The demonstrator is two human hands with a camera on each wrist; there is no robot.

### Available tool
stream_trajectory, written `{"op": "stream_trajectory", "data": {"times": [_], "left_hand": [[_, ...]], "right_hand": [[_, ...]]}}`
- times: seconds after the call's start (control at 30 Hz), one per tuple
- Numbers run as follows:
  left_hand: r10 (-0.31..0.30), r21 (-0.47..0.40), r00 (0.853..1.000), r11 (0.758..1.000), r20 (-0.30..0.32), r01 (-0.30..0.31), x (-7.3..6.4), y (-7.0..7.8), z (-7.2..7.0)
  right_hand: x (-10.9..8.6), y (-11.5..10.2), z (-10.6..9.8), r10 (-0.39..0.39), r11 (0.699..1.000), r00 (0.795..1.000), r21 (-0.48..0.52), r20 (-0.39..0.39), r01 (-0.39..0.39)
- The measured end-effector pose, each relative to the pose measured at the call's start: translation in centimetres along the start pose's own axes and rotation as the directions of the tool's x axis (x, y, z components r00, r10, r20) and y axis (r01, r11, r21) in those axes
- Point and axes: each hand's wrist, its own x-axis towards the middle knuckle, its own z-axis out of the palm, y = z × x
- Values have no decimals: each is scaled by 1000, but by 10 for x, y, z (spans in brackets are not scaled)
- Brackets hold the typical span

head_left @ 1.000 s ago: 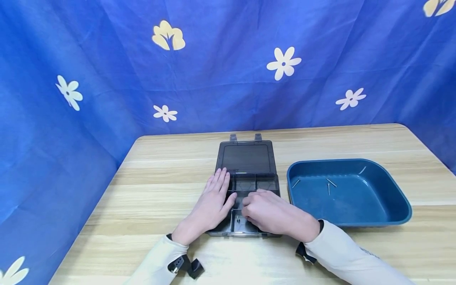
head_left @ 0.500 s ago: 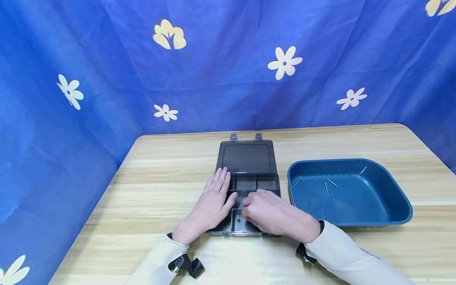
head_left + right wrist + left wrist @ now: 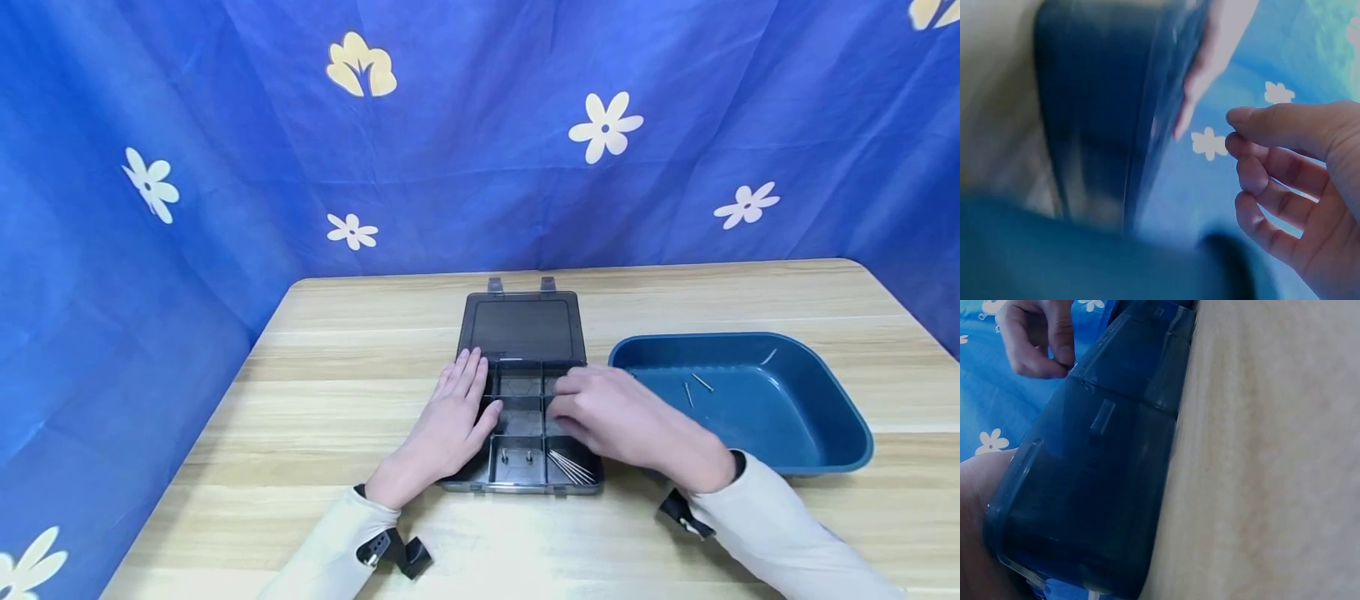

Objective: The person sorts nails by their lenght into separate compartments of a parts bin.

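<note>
A dark see-through compartment box (image 3: 517,488) lies with its lid (image 3: 523,329) folded back. My left hand (image 3: 450,421) rests over the box's left side, fingers straight. Above the right-hand compartments is my right hand (image 3: 611,417); in the right wrist view its fingers (image 3: 1279,172) are loosely bent, thumb near the index fingertip, with nothing visible between them. Two small screws (image 3: 528,456) stand in the front middle compartment. Several long nails (image 3: 572,468) lie slanted in the front right one. My left palm hides the left compartments.
To the right is a deep blue plastic tray (image 3: 750,462) with loose nails (image 3: 702,382); my right forearm crosses its near left corner. A blue flowered cloth (image 3: 465,167) hangs behind the wooden table (image 3: 337,367).
My right hand has lifted off the front right compartments and moved right towards the tray, uncovering the long nails and a second small screw. My left hand has stayed in place.
</note>
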Motion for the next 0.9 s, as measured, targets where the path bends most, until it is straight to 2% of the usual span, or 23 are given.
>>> {"op": "stream_trajectory", "data": {"times": [0.23,0.37,0.67,0.77,0.9], "left_hand": [[4,5,1000,1000,-6,-4,1,-2,1],[1,6,1000,1000,-1,-1,1,-1,0],[9,5,1000,1000,-2,-9,3,0,0],[10,6,1000,1000,0,-10,3,0,1],[5,6,1000,1000,2,-5,2,-1,2]], "right_hand": [[-21,26,-10,57,998,996,-34,-69,-59],[-32,35,-12,97,994,992,-48,-76,-101],[-56,45,-14,228,974,973,-8,-43,-228],[-62,48,-13,282,959,959,4,-18,-282],[-67,50,-9,352,934,934,50,62,-355]]}}
